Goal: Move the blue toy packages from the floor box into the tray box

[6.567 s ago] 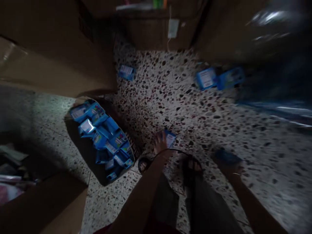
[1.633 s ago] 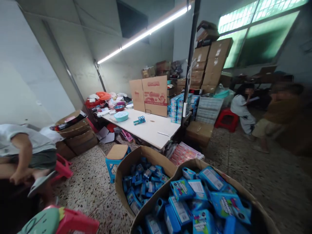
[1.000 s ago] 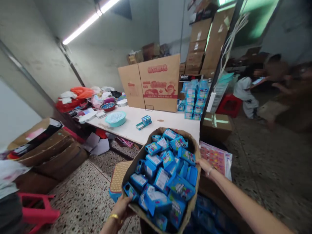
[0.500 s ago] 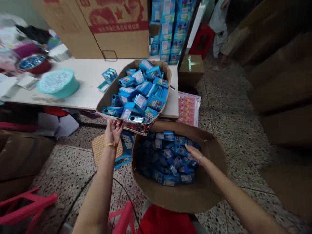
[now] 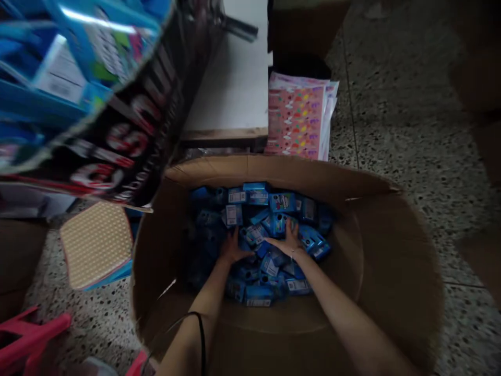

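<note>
Though dim, hands point(image 5: 260, 245) (both) among packets point(image 5: 274, 201)

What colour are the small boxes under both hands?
Blue, with white label panels; the small boxes show best in the head view.

You can't make out any wording here. The dark carton point(image 5: 129, 130) at the upper left of the frame carries large red-and-white letters, too blurred to read. The white label panels on the small blue boxes point(image 5: 270, 230) are too small to read.
</note>
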The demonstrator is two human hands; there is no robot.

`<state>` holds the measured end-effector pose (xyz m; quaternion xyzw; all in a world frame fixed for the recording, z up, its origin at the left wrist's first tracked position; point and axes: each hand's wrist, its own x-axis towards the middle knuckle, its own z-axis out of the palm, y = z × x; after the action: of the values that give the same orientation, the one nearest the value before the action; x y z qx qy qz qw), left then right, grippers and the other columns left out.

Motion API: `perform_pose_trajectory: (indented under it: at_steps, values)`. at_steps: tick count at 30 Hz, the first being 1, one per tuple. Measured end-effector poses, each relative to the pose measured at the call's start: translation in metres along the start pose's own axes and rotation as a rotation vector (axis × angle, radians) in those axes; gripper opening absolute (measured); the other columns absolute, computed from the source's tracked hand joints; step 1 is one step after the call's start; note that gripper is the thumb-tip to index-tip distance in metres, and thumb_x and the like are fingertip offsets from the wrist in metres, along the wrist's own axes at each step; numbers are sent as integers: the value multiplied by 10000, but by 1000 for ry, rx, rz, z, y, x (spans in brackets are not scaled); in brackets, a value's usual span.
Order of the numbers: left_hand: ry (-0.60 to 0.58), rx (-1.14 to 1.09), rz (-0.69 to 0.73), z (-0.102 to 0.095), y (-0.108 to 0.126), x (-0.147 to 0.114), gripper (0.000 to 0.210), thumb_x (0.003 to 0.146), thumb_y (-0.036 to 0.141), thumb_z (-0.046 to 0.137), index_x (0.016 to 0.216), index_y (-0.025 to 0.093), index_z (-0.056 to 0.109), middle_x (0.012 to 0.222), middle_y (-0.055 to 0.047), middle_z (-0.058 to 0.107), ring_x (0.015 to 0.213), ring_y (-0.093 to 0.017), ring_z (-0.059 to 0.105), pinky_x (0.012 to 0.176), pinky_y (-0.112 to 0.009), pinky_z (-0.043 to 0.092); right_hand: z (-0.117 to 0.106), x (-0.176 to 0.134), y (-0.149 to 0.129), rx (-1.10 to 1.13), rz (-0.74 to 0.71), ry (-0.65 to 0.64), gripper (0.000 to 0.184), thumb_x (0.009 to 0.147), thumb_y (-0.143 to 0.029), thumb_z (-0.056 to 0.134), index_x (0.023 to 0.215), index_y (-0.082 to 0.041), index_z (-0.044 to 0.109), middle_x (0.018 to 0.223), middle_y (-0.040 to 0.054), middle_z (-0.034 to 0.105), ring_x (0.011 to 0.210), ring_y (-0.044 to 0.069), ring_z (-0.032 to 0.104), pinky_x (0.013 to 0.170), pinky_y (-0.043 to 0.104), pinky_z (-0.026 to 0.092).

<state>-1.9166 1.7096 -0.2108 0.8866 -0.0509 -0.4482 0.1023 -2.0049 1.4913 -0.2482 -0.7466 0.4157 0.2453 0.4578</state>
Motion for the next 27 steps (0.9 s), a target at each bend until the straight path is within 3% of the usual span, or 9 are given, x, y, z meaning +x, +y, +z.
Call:
perform_pose_trajectory:
  at_steps: [1,3,7,10,12,14,17,22,27]
  values:
    - [-24,28,-3,0,4,10,1340,547,609,857,1590,247,98,1590,-266,186,1401,-480,329,1057,-543,396,11,0,-2,-7,-3,46,1390,524,-684,816,1589,-249,35,1617,185,-144,1472,443,167,1161,522,298]
    - [-27,57,10,4,9,22,1364,542,651,840,1591,273,54,1571,-276,230,1331,-480,434,993,-528,450,28,-3,-3,9,-7,179,1277,636,-579,799,1586,-229,20,1609,208,-142,1457,445,217,1098,518,385]
    - [-38,15,110,24,3,19,1218,671,486,820,1593,247,61,1402,-205,538,1240,-409,556,966,-476,476,44,-19,15,123,-91,364,1025,763,-495,664,1563,-112,151,1599,226,116,1475,359,221,1146,448,345]
    - [-78,-175,142,46,-8,9,1151,732,439,790,1592,175,71,1435,-210,513,1315,-360,504,1040,-441,439,44,-33,37,130,-127,278,966,765,-595,567,1541,-114,253,1527,180,348,1420,327,339,1169,440,317]
    - [-31,-314,143,59,-12,6,1128,750,439,781,1588,149,84,1528,-209,395,1391,-325,423,1093,-414,400,43,-37,45,121,-118,169,947,774,-656,508,1548,-168,263,1538,127,361,1398,314,379,1162,448,330]
    - [4,-391,92,68,-14,7,1063,776,462,756,1583,166,130,1541,-187,383,1394,-314,420,1105,-420,390,42,-35,45,148,-110,101,998,751,-712,519,1558,-199,233,1580,85,301,1425,291,347,1176,432,320]
    - [-13,-542,30,75,-17,17,1010,768,491,757,1557,176,212,1473,-169,482,1332,-306,493,1093,-421,404,42,-26,37,154,-100,97,1082,655,-750,613,1525,-179,317,1572,101,309,1430,301,329,1189,435,302]
    - [50,-847,96,96,-28,24,1088,616,472,864,1496,158,309,1505,-179,428,1391,-282,414,1153,-399,335,44,-30,42,189,-83,161,934,654,-652,635,1425,-149,480,1446,149,485,1335,331,454,1144,461,352]
    - [86,-790,8,118,-26,-2,956,579,502,870,1388,181,475,1464,-169,460,1364,-323,434,1150,-448,322,51,-63,72,434,115,71,886,660,-730,639,1337,-166,554,1312,133,614,1282,310,523,1141,452,362]
